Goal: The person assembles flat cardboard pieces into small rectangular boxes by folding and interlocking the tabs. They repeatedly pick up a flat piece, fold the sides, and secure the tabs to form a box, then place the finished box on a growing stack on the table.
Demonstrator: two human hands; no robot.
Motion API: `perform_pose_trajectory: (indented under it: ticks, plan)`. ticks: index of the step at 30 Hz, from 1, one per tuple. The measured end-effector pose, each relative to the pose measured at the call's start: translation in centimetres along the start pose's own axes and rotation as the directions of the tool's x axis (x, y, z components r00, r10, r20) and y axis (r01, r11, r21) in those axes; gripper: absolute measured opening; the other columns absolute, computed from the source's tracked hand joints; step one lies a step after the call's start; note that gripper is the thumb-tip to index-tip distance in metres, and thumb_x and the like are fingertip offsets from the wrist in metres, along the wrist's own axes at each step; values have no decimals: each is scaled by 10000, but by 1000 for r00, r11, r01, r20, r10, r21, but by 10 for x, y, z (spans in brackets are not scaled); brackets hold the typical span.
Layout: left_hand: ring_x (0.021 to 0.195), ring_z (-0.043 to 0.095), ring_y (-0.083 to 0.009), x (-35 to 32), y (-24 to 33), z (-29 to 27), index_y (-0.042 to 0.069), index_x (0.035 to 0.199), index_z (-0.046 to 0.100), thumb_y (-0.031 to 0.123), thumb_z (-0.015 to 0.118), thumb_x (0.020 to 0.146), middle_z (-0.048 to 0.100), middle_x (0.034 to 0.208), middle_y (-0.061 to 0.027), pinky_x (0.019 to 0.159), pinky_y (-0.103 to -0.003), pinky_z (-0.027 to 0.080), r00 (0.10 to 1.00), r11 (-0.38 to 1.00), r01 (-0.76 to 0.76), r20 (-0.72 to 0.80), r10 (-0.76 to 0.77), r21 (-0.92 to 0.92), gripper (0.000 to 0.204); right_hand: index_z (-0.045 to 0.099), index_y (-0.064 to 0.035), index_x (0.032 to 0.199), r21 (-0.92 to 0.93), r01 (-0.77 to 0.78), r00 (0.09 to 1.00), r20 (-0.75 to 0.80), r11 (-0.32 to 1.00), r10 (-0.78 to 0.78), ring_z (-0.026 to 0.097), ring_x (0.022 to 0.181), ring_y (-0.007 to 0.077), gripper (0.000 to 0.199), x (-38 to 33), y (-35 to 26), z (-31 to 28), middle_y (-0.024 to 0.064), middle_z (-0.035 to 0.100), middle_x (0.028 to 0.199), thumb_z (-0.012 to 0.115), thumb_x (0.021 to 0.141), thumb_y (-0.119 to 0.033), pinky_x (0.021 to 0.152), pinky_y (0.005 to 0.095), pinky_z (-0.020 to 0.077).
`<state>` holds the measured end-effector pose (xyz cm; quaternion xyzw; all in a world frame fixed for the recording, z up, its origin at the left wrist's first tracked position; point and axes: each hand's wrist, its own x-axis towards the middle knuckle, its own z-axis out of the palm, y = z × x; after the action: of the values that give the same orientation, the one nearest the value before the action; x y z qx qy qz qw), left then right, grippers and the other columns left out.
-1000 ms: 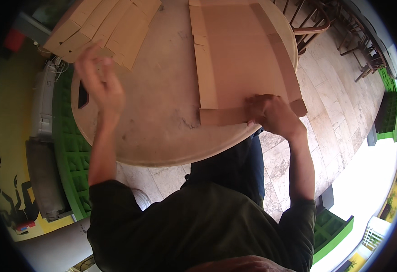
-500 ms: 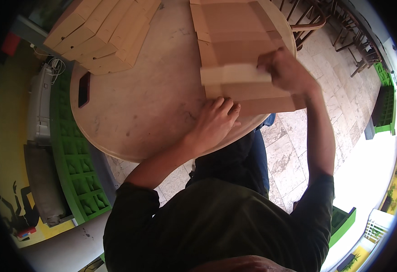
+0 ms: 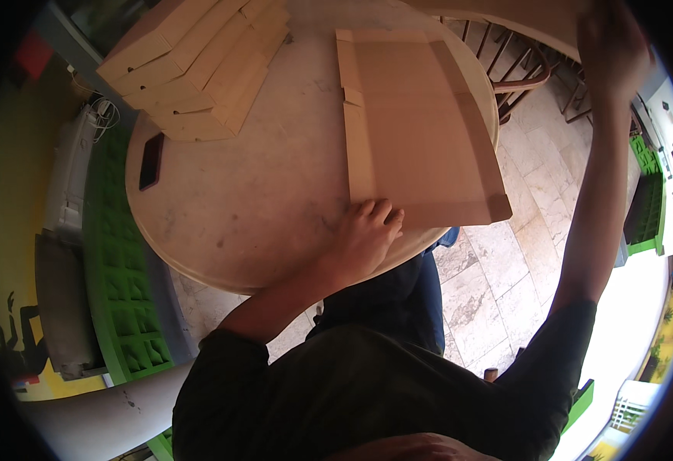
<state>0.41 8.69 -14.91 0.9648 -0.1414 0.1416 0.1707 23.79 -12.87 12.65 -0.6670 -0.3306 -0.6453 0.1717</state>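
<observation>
A brown cardboard box blank (image 3: 421, 138), creased and with narrow side flaps, lies on the right part of the round table. My left hand (image 3: 367, 234) is at its near left corner, fingers curled together on the cardboard's edge. Far out at the upper right is my raised right hand (image 3: 613, 58), closed at the edge of a brown cardboard panel (image 3: 513, 19). This panel runs along the top of the picture, partly out of view. Whether it joins the blank on the table cannot be seen.
Folded cardboard boxes (image 3: 198, 69) are stacked at the table's far left. A dark phone (image 3: 151, 161) lies near the left rim of the round table (image 3: 236, 215). Behind the right rim stands a wooden chair (image 3: 521, 77). A green slatted unit (image 3: 125, 292) runs along the left.
My right hand has swung up and outward, from over the cardboard to the upper right, with a panel now raised. My left hand stays at the near corner. The view has shifted slightly.
</observation>
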Motion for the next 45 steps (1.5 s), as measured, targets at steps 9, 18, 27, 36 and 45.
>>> perform_pose_trajectory:
  ticks: [9, 18, 27, 36, 45]
  plan:
    - [1091, 691, -157, 5, -8, -29, 11, 1300, 651, 326, 577, 1113, 699, 1244, -85, 893, -351, 565, 895, -595, 252, 418, -156, -763, 374, 723, 35, 1067, 449, 215, 791, 441, 868, -424, 776, 960, 335, 208, -221, -99, -114, 187, 777, 1046, 650, 875, 69, 811, 423, 651]
    - [1060, 718, -175, 14, 9, 15, 17, 1261, 669, 181, 646, 1070, 720, 1198, -73, 878, -361, 616, 799, -405, 399, 529, -286, -823, 253, 735, -31, 1078, 355, -254, 776, 630, 900, -30, 693, 1039, 303, 279, -253, -165, -130, 112, 715, 1123, 789, 822, -129, 837, 417, 540]
    - [780, 630, -116, 5, 22, 23, 71, 1051, 717, 147, 731, 1019, 702, 951, -13, 693, -277, 497, 698, -465, 352, 559, -447, -812, 83, 717, -6, 1001, 225, -690, 639, 635, 688, 434, 661, 821, 325, 204, -249, -177, -118, 116, 690, 878, 761, 802, -6, 719, 428, 498]
    - [751, 624, -91, 12, 44, 19, 52, 1026, 702, 119, 716, 1030, 674, 881, -16, 660, -273, 489, 707, -525, 393, 613, -351, -755, 69, 699, 35, 1179, 210, -517, 625, 756, 829, 198, 651, 882, 289, 480, -235, -174, -120, 101, 686, 917, 685, 703, -25, 778, 408, 485]
    - [803, 616, -82, 15, 50, 25, 80, 1088, 716, 106, 687, 1037, 688, 944, 11, 720, -288, 498, 763, -566, 335, 569, -306, -754, 64, 690, 11, 1268, 237, -615, 580, 782, 752, 228, 656, 917, 292, 561, -242, -164, -127, 99, 692, 928, 685, 707, 13, 822, 418, 495]
